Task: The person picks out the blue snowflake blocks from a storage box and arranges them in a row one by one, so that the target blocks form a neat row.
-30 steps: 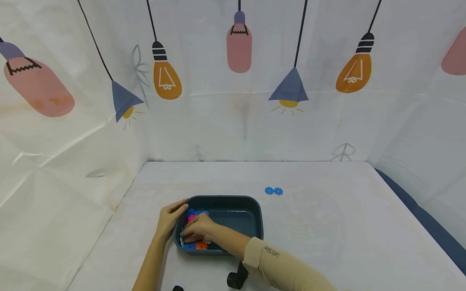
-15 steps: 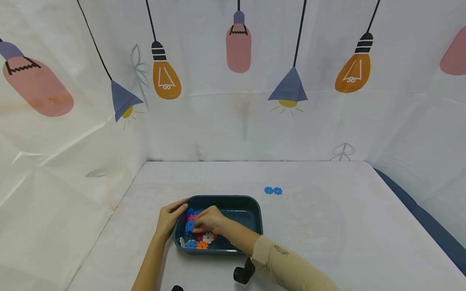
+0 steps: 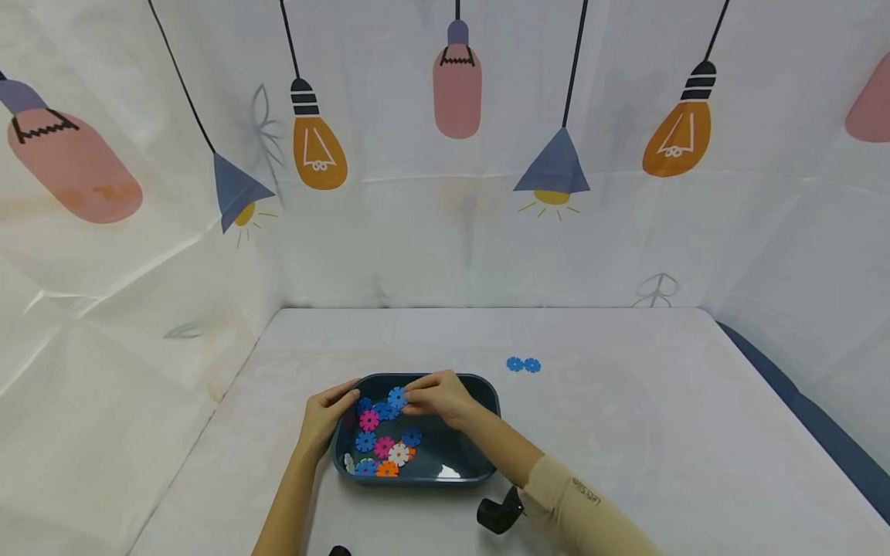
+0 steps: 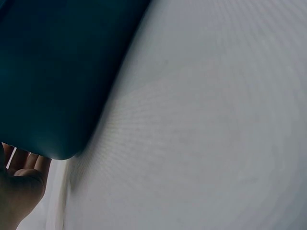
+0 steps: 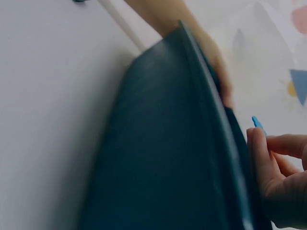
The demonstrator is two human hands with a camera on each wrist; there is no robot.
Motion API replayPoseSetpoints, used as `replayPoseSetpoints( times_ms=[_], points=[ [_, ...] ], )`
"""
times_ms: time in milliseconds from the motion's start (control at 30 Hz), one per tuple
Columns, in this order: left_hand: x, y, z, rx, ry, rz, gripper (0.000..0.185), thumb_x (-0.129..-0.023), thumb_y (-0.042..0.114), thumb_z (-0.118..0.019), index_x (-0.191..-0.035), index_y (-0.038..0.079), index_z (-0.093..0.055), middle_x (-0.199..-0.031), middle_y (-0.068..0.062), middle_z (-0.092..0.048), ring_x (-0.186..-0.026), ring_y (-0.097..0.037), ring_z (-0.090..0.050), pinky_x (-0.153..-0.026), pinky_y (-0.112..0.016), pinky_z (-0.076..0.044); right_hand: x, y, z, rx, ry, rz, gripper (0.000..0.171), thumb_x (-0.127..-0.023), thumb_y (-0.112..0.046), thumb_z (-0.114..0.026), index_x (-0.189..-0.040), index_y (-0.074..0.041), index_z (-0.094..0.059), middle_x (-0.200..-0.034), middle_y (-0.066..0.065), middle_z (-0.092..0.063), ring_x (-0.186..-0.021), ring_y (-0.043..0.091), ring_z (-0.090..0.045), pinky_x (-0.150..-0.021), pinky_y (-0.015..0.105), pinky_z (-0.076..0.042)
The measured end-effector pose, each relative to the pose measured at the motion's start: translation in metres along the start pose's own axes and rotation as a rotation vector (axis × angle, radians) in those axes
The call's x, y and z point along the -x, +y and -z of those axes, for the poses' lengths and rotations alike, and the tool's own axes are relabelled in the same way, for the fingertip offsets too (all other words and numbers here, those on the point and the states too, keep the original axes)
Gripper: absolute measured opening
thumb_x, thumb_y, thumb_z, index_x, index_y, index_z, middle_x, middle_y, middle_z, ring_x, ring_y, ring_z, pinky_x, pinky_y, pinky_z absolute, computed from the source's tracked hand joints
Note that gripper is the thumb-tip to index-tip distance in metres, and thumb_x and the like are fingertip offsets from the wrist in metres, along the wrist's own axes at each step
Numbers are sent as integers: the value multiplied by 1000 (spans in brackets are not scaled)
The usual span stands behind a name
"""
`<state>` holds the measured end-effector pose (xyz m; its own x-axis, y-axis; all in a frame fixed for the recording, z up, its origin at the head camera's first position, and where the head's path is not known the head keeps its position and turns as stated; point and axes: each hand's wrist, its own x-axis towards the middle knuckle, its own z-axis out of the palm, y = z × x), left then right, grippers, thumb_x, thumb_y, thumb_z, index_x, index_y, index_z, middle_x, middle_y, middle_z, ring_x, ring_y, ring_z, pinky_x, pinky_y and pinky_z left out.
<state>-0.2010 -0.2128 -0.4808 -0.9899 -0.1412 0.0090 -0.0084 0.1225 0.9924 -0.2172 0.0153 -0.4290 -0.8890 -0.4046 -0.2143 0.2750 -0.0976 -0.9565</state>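
Head view: sleeve (image 3: 577,510) lettering unreadable.

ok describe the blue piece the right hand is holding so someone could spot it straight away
Find the dark teal tray near the front of the white table. Over its far left part, the right hand pinches a blue gear-shaped disc. It is the only disc lifted in fingertips; the other discs lie loose on the tray floor.

A dark teal tray (image 4: 53,72) fills the upper left — the left hand (image 4: 19,187) at its corner.
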Motion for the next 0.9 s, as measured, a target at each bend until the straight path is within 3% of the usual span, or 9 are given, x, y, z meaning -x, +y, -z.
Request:
replayPoseSetpoints(
  times_ms=[200,467,900],
  points=[
    [0,-1,1,10,-2,16,39,-88,15,-66,-121,-4,-61,-122,-14,-62,-100,5,-57,-86,-12,-45,17,-21,43,55,8,88,29,-85,5,-61,-109,21,-57,-83,10,-68,-69,14,-68,-69,27,-56],
    [1,0,1,-16,-1,25,40,-88,17,-66,-123,-2,-61,-125,-15,-60,-100,7,-55,-86,-12,-44,37,-39,108,82,100,124,34,-86,5,-61,-112,25,-52,-86,11,-69,-71,13,-69,-71,25,-56],
    [1,0,1,-7,7,26,39,-88,16,-66,-122,-3,-61,-123,-15,-61,-101,5,-56,-86,-12,-44,57,-38,206,54,296,39,42,-91,3,-56,-125,23,-42,-89,6,-67,-78,12,-68,-74,24,-55]
  ],
)
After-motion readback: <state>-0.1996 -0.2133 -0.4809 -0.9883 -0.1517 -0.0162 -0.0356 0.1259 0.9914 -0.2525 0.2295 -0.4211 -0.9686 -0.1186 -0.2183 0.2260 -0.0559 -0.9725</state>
